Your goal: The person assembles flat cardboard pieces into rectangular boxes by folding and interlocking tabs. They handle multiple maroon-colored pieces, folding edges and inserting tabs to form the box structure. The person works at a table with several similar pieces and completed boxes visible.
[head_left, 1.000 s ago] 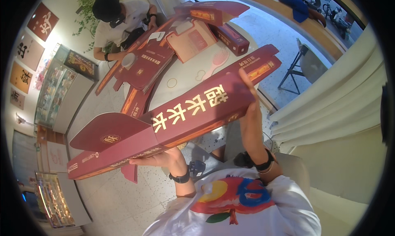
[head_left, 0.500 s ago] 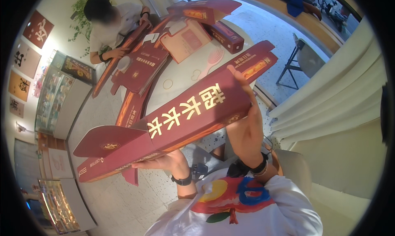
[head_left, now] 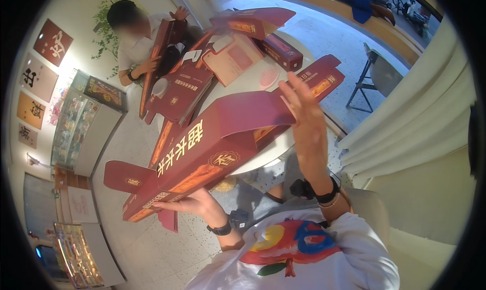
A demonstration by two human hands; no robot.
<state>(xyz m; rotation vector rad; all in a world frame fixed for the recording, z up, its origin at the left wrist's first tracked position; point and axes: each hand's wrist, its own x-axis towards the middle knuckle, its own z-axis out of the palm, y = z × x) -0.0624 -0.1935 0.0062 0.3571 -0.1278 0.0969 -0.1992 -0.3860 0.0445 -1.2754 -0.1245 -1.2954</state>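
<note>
A long dark-red cardboard box (head_left: 202,153) with gold lettering and a food picture along its side slants across the middle, its right end open with a flap standing out. Under its left part my left hand (head_left: 200,203) holds it, palm up, with the thumb side hidden by the box. My right hand (head_left: 306,108) is raised at the open right end, fingers stretched out and apart. Whether its fingertips touch the flap, I cannot tell. At the box's left end, a rounded flap (head_left: 130,176) sticks up.
On the round white table (head_left: 263,161) lie a stack of flat dark-red cartons (head_left: 182,90), a pink-and-beige carton (head_left: 233,62), another red box (head_left: 281,52) and a pink brush (head_left: 269,77). Across it, a co-worker (head_left: 136,52) handles a long red box. A folding chair (head_left: 379,70) stands right.
The box has turned and shifted down-left, its right end now showing open. My right hand has let go of its right end and spread its fingers. The co-worker's box has tilted up.
</note>
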